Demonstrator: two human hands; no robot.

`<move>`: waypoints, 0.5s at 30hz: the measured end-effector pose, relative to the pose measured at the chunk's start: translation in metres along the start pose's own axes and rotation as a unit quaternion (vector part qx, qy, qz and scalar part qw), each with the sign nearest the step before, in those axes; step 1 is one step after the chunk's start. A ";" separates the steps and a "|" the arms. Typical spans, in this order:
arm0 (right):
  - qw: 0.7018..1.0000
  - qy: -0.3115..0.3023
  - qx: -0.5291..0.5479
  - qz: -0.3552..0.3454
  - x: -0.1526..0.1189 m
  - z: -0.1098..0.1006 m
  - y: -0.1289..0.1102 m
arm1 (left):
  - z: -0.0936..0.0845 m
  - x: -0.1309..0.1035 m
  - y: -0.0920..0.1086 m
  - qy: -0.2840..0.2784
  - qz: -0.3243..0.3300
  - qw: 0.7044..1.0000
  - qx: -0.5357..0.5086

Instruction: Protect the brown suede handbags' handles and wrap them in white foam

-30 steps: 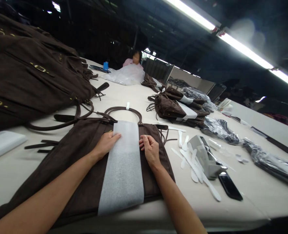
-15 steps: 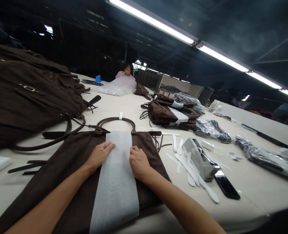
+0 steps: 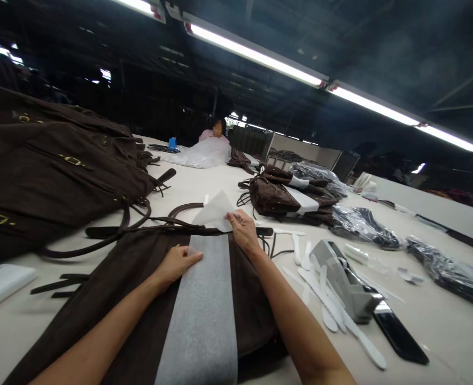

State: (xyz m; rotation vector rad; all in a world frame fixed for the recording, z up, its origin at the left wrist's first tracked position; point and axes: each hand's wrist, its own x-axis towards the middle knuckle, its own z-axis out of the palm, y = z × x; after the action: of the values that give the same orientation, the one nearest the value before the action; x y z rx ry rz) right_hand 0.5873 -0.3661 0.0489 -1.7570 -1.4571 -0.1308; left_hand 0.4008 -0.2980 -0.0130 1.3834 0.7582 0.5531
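Observation:
A dark brown bag (image 3: 136, 299) lies flat in front of me, its handle loop beyond its top edge. Down its middle runs a white paper strip (image 3: 204, 310). My left hand (image 3: 178, 263) rests on the bag, thumb on the strip's left edge and the other fingers partly hidden. At the bag's top edge my right hand (image 3: 241, 227) pinches a thin white sheet (image 3: 217, 211), raised over the handle. Whether this sheet is one piece with the strip I cannot tell.
Brown bags are heaped on the left (image 3: 60, 176) and stacked beyond (image 3: 284, 198). On the right are a grey tape dispenser (image 3: 346, 283), white plastic strips (image 3: 364, 342) and a phone (image 3: 400, 331). A person (image 3: 217, 131) sits across the table (image 3: 196, 184).
My right hand has moved up to the bag's top edge, and a thin white sheet now stands raised in its fingers. The view has shifted, so the surroundings sit lower.

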 end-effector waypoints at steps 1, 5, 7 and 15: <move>1.000 0.005 0.011 -0.027 -0.004 -0.001 -0.008 | 0.000 0.004 -0.002 0.002 0.001 1.000 0.006; 0.982 -0.015 0.025 -0.185 -0.038 0.002 -0.034 | -0.002 0.015 -0.007 0.042 0.016 0.999 0.023; 0.975 -0.023 0.009 -0.220 -0.057 0.002 -0.037 | -0.004 0.017 -0.009 0.060 0.022 0.998 0.018; 0.963 -0.135 -0.001 -0.233 -0.122 -0.006 -0.027 | -0.009 0.012 -0.005 0.031 -0.015 0.999 -0.023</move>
State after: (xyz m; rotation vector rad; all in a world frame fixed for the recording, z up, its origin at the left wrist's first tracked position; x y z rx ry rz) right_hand 0.5276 -0.4643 -0.0006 -1.4436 -2.0555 -0.1395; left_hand 0.4015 -0.2837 -0.0202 1.3153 0.8098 0.5885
